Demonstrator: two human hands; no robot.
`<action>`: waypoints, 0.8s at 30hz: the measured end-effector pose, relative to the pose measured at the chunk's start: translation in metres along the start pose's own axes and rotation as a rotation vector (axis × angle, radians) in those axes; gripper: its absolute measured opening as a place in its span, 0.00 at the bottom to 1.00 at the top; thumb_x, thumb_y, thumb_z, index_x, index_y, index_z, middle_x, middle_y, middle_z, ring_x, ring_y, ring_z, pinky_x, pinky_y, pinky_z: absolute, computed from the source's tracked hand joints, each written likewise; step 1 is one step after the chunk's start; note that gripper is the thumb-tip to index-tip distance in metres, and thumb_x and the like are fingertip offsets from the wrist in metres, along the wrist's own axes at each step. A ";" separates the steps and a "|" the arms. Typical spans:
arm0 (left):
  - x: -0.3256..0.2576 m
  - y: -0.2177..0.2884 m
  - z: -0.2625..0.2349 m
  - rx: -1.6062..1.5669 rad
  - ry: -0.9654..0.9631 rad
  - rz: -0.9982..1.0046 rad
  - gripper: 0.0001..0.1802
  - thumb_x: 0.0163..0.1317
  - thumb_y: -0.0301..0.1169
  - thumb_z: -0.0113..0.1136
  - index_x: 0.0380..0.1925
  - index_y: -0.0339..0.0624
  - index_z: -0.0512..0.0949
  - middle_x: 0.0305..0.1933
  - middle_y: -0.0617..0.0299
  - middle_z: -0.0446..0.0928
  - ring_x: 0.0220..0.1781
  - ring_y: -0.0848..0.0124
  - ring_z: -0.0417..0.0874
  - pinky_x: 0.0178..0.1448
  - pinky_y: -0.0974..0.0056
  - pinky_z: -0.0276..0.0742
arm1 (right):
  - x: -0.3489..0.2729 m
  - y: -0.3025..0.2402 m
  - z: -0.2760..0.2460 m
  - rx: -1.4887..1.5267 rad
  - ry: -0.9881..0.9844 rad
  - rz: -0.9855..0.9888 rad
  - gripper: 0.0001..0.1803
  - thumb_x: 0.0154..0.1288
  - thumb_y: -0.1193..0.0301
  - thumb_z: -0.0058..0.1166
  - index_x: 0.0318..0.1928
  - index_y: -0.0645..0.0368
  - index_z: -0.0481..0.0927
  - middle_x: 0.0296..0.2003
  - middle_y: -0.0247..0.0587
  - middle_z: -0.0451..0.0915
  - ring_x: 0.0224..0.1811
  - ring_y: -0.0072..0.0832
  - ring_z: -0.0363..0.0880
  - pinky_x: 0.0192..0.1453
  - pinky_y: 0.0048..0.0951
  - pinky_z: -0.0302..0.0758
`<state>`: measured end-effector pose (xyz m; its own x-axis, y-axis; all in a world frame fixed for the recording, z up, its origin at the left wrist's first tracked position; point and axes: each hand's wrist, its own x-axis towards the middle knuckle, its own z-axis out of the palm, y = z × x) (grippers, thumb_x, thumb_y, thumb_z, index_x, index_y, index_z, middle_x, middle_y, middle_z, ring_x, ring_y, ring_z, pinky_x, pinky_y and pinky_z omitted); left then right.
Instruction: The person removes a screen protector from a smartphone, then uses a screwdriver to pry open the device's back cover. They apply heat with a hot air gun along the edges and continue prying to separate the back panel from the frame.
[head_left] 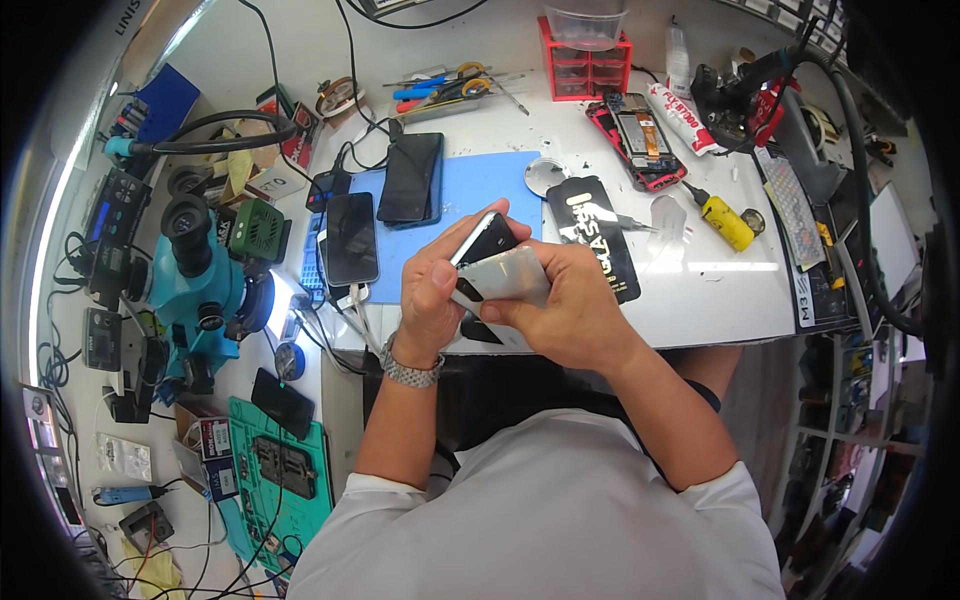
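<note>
Both hands meet over the table's front edge. My left hand is closed round a smartphone with a dark face and a pale rim, held tilted. My right hand pinches a silvery, translucent phone cover between thumb and fingers. A dark cut-out shows at one corner of it. The cover lies against the phone at a slant, and a gap shows between them on the upper side. Whether they are still joined at the lower end, I cannot tell; fingers hide it.
A blue mat carries a black phone and a cabled phone. Right lie a black card, an opened red phone and a yellow bottle. Left stands a teal microscope above a green mat.
</note>
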<state>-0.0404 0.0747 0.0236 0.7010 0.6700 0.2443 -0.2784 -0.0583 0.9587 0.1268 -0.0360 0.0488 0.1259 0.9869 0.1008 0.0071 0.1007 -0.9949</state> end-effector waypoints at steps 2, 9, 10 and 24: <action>-0.002 -0.002 0.000 0.003 0.000 0.033 0.64 0.70 0.74 0.60 0.80 0.19 0.67 0.69 0.33 0.82 0.70 0.46 0.87 0.75 0.47 0.84 | -0.001 0.000 0.000 0.011 -0.011 -0.023 0.13 0.62 0.80 0.77 0.47 0.65 0.92 0.39 0.45 0.94 0.41 0.29 0.91 0.52 0.34 0.85; -0.006 -0.007 -0.002 -0.044 0.018 0.034 0.64 0.71 0.74 0.62 0.80 0.19 0.67 0.69 0.33 0.82 0.68 0.45 0.88 0.74 0.45 0.85 | -0.002 0.001 0.000 0.038 -0.047 -0.039 0.13 0.63 0.82 0.74 0.48 0.66 0.92 0.40 0.44 0.93 0.42 0.26 0.89 0.51 0.33 0.84; -0.006 -0.006 -0.001 -0.042 0.024 0.035 0.65 0.70 0.74 0.62 0.80 0.19 0.67 0.69 0.33 0.82 0.68 0.45 0.88 0.74 0.45 0.85 | -0.002 0.001 0.000 0.031 -0.054 -0.036 0.13 0.63 0.82 0.75 0.48 0.66 0.92 0.40 0.44 0.93 0.42 0.25 0.89 0.51 0.33 0.84; -0.006 -0.004 0.000 -0.009 0.042 0.039 0.66 0.70 0.76 0.61 0.80 0.20 0.67 0.69 0.33 0.81 0.68 0.48 0.88 0.74 0.47 0.85 | 0.004 0.004 -0.009 -0.033 -0.131 -0.015 0.15 0.63 0.75 0.80 0.49 0.64 0.92 0.39 0.40 0.94 0.41 0.23 0.90 0.52 0.33 0.86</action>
<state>-0.0435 0.0715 0.0184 0.6614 0.6980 0.2745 -0.3109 -0.0779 0.9473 0.1362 -0.0329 0.0450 -0.0050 0.9936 0.1129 0.0412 0.1130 -0.9927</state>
